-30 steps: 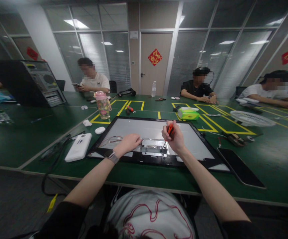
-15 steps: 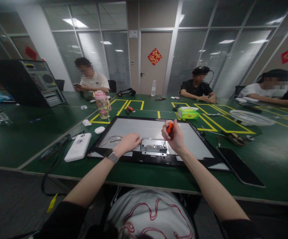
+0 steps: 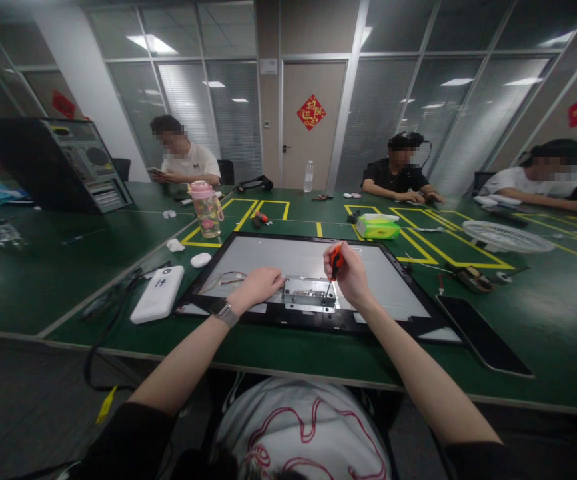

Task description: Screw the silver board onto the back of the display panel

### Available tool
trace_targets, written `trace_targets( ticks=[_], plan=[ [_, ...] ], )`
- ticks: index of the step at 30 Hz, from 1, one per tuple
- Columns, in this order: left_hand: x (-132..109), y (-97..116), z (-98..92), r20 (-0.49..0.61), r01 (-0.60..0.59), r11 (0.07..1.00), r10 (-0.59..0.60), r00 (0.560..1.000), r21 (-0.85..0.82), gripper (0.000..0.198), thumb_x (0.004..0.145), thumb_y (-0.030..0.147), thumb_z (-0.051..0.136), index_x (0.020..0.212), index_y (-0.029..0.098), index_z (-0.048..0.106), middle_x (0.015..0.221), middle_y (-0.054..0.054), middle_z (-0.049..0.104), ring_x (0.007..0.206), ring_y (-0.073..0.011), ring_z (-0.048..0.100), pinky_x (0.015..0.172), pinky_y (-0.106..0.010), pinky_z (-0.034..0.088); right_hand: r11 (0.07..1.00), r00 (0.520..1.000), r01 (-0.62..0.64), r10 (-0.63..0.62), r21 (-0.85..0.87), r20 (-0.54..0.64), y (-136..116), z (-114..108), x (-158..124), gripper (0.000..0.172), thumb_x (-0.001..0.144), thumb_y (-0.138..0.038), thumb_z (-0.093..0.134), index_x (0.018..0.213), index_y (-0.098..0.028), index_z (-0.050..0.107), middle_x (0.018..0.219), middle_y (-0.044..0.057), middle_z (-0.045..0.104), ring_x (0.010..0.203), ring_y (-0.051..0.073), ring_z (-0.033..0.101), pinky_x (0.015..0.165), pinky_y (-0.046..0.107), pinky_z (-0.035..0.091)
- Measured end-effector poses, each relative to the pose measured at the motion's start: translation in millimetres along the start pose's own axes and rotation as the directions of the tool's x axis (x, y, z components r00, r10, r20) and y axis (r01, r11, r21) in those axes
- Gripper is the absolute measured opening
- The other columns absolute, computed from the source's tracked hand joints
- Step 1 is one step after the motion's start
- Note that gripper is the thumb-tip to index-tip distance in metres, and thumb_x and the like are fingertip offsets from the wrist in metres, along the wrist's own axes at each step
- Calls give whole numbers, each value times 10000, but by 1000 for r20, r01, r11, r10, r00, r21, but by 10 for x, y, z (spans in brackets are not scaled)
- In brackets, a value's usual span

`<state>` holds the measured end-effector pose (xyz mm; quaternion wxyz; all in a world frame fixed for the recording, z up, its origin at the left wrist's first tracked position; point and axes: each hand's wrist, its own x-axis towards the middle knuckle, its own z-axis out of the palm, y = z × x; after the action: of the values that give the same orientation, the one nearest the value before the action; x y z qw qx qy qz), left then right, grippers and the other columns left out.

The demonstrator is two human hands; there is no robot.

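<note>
Right hand (image 3: 352, 275) grips screwdriver (image 3: 336, 254) (near panel (image 3: 393, 280) edge); left hand (image 3: 257, 285) rests.

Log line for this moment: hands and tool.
right hand: grips screwdriver, tip on metal bracket | left hand: rests at bracket's left end | panel: flat on green table

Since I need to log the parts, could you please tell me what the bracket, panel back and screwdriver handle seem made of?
The bracket looks like bare metal: grey, dull glints. The panel back is probably matt sheet metal: pale grey, softly reflecting light. The screwdriver handle seems plastic or rubber: orange and black.
</note>
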<state>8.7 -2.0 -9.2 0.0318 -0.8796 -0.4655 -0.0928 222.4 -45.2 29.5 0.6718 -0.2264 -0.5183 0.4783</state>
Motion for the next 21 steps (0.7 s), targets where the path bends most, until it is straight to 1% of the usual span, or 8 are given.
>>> trace_targets(
  ticks=[4, 13, 21],
  plan=[
    [0, -4, 5, -4, 3, 1000, -3, 1000, 0, 355, 953, 360, 352, 832, 160, 619, 870, -101, 669, 792, -216, 623, 672, -287, 418, 1000, 1000, -18, 18, 7, -19, 15, -22, 4, 361, 812, -527, 597, 726, -178, 562, 640, -16, 547, 456, 78, 476, 374, 188, 364],
    [0, -17, 17, -13, -9, 1000, 9, 1000, 4, 352, 952, 366, 350, 821, 164, 607, 848, -93, 664, 786, -219, 622, 661, -294, 412, 999, 1000, -9, 9, -47, 10, 25, -13, -7, 378, 835, -539, 564, 723, -178, 578, 606, -10, 552, 440, 82, 461, 360, 189, 353],
    [0, -16, 11, 0, 4, 1000, -4, 1000, -20, 352, 952, 376, 360, 817, 163, 607, 864, -98, 665, 791, -217, 622, 665, -294, 413, 999, 1000, -22, 22, -48, 1, 44, -24, -1, 373, 836, -557, 559, 797, -186, 572, 587, -22, 551, 429, 80, 454, 362, 184, 357]
  ],
)
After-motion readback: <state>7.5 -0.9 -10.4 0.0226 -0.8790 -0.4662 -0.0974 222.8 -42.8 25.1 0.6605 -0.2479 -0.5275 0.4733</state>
